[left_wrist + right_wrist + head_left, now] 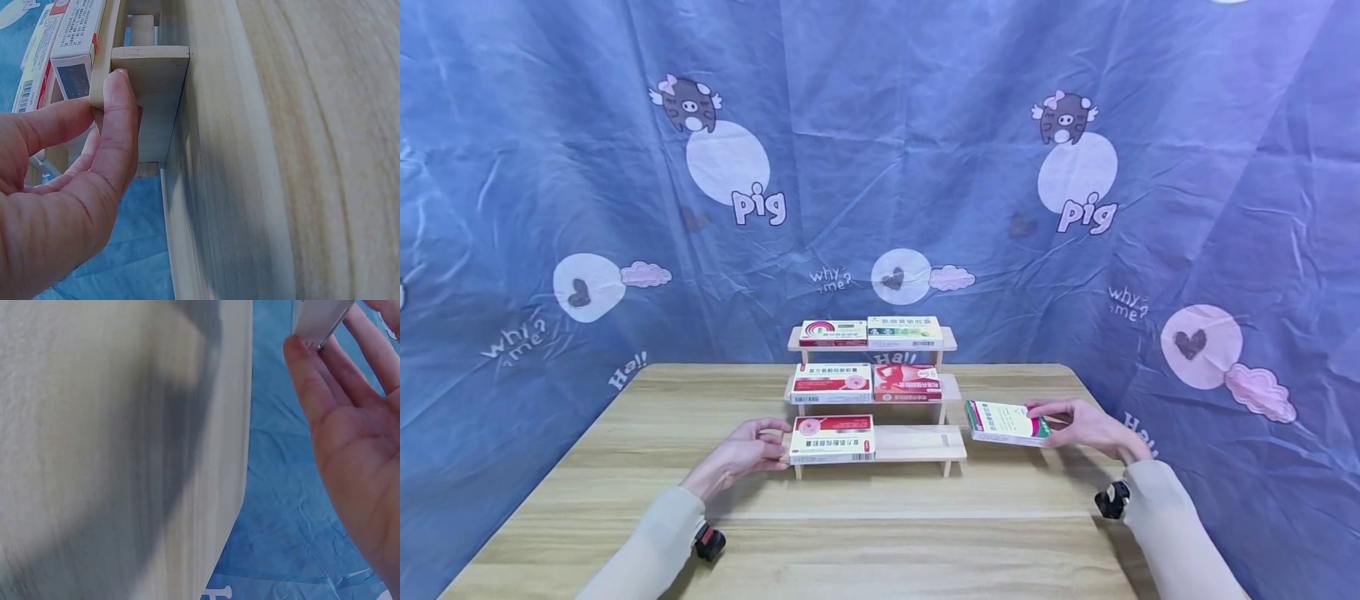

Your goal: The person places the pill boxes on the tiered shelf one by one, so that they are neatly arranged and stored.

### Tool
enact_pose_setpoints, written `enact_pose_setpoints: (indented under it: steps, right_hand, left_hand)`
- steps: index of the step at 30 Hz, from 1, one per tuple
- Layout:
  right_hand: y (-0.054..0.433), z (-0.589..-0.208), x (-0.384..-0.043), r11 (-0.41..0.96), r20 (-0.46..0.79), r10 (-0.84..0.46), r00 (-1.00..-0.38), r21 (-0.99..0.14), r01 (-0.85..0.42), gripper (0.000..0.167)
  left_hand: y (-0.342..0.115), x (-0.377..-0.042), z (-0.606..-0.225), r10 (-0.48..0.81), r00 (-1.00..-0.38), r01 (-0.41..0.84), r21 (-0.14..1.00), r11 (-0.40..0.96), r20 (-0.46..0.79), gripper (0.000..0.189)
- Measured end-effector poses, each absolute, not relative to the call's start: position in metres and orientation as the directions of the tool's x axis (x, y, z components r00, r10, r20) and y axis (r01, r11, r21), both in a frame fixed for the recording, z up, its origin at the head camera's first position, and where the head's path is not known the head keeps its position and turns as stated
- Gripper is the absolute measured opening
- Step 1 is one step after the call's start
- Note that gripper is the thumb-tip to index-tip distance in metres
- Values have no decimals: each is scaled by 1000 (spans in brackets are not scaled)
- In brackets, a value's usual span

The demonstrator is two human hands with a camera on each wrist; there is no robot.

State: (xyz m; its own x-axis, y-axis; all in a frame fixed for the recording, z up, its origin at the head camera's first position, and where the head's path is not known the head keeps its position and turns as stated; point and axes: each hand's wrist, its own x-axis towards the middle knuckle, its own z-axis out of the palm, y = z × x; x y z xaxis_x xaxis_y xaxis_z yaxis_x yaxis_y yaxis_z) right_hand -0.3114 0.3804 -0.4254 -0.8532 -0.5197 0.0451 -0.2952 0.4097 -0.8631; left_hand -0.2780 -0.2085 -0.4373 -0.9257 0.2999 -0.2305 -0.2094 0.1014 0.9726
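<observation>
A three-tier wooden display stand (919, 443) holds medicine boxes on its steps. My left hand (747, 450) pinches the left end of its lowest shelf; the left wrist view shows thumb and fingers on the shelf board (107, 59), just below a box's end. That red and white medicine box (832, 439) lies on the left half of the lowest shelf, with bare board to its right. To the right of the stand, my right hand (1084, 429) grips a green and white medicine box (1000, 422) by its right end, above the table. Only a white box end (320, 319) shows in the right wrist view.
On the middle shelf lie a red and white box (832, 383) and a red box (907, 383). The top shelf bears a dark red and white box (832, 333) and a pale green box (904, 332). A blue printed curtain (910, 167) hangs behind the wooden table (880, 550).
</observation>
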Motion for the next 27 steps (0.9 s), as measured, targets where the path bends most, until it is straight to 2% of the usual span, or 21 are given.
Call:
enact_pose_setpoints:
  steps: [6, 18, 27]
  right_hand:
    - [382, -424, -310, 363, 78, -566, -821, -871, -333, 51]
    - [358, -419, -302, 323, 34, -640, -768, -894, -309, 52]
    - [335, -415, -297, 341, 10, -639, -769, -893, -295, 53]
  left_hand:
    - [-209, -279, -437, 300, -926, -207, 973, 101, -228, 49]
    - [-211, -278, -440, 287, -930, -207, 973, 103, -229, 50]
    - [-211, -279, -441, 294, -928, -204, 972, 114, -229, 52]
